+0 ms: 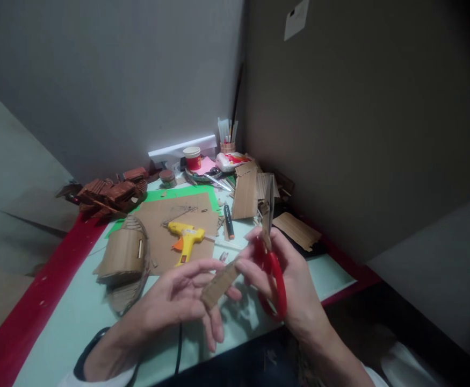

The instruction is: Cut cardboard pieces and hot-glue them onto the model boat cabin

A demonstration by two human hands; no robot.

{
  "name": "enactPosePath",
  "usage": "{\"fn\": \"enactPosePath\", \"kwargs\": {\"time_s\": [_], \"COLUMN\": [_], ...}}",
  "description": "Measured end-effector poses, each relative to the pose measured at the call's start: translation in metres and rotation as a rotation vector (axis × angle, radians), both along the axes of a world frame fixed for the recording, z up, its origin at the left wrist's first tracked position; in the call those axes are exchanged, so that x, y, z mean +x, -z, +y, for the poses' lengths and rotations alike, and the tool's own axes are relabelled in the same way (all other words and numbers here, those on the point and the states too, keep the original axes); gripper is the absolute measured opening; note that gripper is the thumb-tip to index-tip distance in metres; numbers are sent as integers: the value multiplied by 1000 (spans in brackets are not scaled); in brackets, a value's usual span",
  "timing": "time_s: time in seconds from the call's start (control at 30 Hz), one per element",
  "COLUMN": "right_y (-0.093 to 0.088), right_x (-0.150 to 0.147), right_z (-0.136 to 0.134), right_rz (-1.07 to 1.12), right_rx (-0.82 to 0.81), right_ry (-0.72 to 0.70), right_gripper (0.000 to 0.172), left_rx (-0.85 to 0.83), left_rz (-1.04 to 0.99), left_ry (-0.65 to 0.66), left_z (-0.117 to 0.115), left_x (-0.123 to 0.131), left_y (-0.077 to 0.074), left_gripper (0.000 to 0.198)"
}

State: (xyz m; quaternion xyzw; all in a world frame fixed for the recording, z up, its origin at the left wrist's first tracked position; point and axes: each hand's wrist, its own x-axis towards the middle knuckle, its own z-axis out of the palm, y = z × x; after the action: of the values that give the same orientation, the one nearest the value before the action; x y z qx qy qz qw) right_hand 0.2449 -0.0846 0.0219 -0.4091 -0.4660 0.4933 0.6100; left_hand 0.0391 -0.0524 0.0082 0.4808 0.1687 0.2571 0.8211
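A pair of red-handled scissors (273, 279) hangs in my right hand (289, 274), blades pointing up. The thumb and a finger of that same hand pinch one end of a small cardboard strip (221, 285). My left hand (182, 298) is under and beside the strip's other end, fingers spread apart; its thumb lies close to the strip, and I cannot tell whether it presses on it. On the table beyond my hands lies a yellow hot glue gun (187, 236) with an orange trigger. Left of it sits a curved cardboard model (125, 250) with a rounded top.
Brown-red cardboard pieces (114, 191) are heaped at the far left. A flat cardboard sheet (158, 212) lies over green paper (214, 199). A black marker (229, 221), cardboard scraps (246, 191), a red paper cup (193, 159) and a brush holder (227, 146) stand toward the corner walls.
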Motion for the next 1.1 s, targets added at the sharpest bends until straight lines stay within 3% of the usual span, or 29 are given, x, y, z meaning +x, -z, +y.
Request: {"fn": "enactPosePath", "kwargs": {"time_s": [0.07, 0.17, 0.23, 0.3, 0.43, 0.63, 0.83, 1.1], "right_y": [1, 1, -1, -4, -3, -4, -24, -10], "right_x": [-4, -10, -11, -7, 14, 38, 31, 27], "right_z": [-2, -5, -7, -8, -9, -16, -23, -16], "right_rz": [-39, -63, -78, -84, -113, -399, -535, -631], "right_rx": [28, 26, 22, -11, -140, -132, -197, -192], "right_ry": [47, 41, 25, -15, -179, -379, -314, -270], "right_gripper": [37, 33, 32, 34, 35, 36, 36, 53], "left_rx": [47, 191, 298, 284, 106, 59, 244, 336], "left_rz": [137, 446, 502, 503, 440, 335, 428, 475], "left_ry": [-88, -287, -328, -329, -323, -337, -460, -499], "left_z": [-5, -15, -18, -19, -19, -18, -11, -8], "left_x": [5, 18, 24, 26, 22, 18, 18, 19], "left_y": [-8, -20, -27, -31, -36, -37, -34, -21], "left_gripper": [53, 27, 30, 31, 30, 25, 25, 30]}}
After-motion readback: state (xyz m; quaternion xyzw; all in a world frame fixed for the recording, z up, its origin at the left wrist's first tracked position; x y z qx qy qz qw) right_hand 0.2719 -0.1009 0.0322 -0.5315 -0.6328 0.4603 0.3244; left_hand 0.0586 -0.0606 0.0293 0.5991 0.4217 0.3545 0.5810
